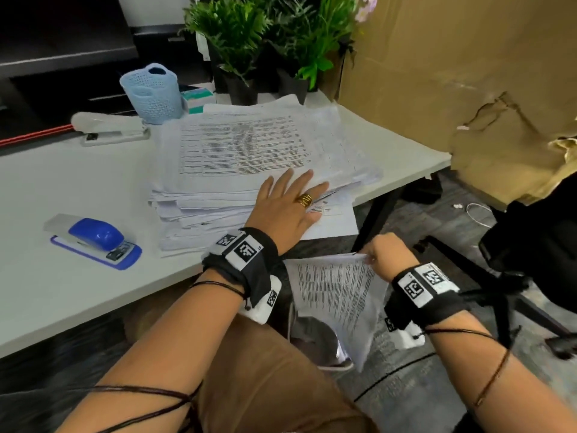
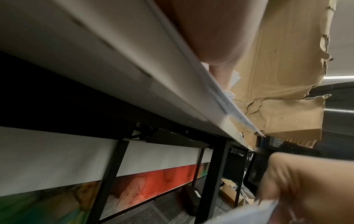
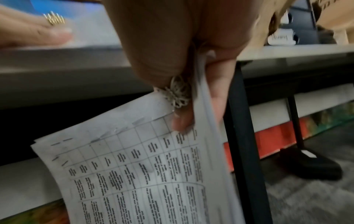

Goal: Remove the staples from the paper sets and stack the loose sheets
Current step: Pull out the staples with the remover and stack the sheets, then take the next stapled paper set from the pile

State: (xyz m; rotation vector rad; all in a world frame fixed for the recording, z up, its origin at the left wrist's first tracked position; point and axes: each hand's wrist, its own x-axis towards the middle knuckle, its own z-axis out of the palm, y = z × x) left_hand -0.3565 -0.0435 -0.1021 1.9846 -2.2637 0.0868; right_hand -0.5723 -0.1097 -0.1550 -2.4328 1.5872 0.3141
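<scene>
Left hand [image 1: 288, 203] lies flat with straight fingers on the near right corner of the stack [image 1: 249, 164] on the surface [image 1: 78, 189]. Right hand [image 1: 385, 253] pinches a paper set [image 1: 337, 295] by its top corner, hanging below the surface edge, right of the stack. Two staplers sit left of the stack, a blue one [image 1: 93, 240] near and a white one [image 1: 109, 128] far.

From the left wrist, only the surface's underside [image 2: 95, 60] and blurred fingers [image 2: 220, 37] over the paper edge show.

From the right wrist, the thumb and fingers [image 3: 184, 119] clamp the set's corner [image 3: 199, 84]; staple marks [image 3: 59, 160] show near the sheet's far corner, though whether a staple remains I cannot tell.

Likely the set is headed for the stack. Best to check the corner for metal first, keep the left palm steadying the pile, then lay the sheets square so edges line up.
</scene>
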